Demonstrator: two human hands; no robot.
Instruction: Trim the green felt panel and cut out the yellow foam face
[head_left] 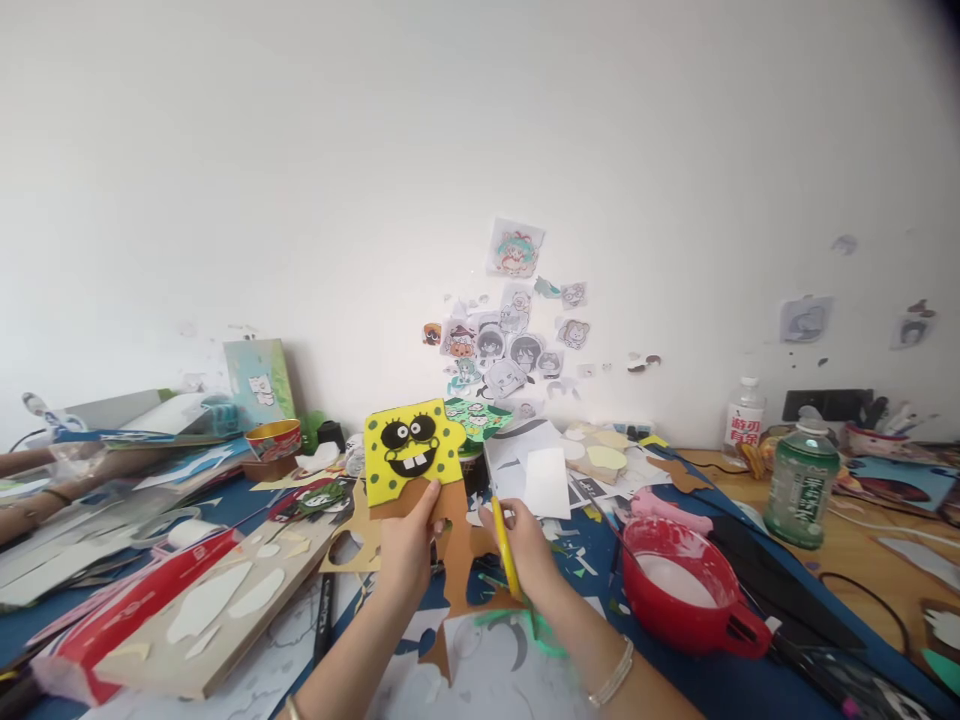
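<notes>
My left hand (409, 540) is closed on a yellow cartoon-sponge cutout (415, 455) with green spots, black-rimmed eyes and a toothy grin, its thumb pressed on the lower edge. A brown sheet (459, 555) with cut edges hangs below and behind the cutout, against the same hand. Just to the right, my right hand (531, 548) grips yellow-handled scissors (507, 550) with their blades pointing up and away from me. The blades are thin and partly lost against the paper behind, so whether they touch the brown sheet I cannot tell.
A red cup (675, 625) of white stuff stands at right, near a green bottle (802, 480). Paper scraps lie on a board (225, 600) at left, beside a red packet (150, 610). Another person's arm (37, 510) reaches in at far left. Drawings (517, 250) hang on the wall.
</notes>
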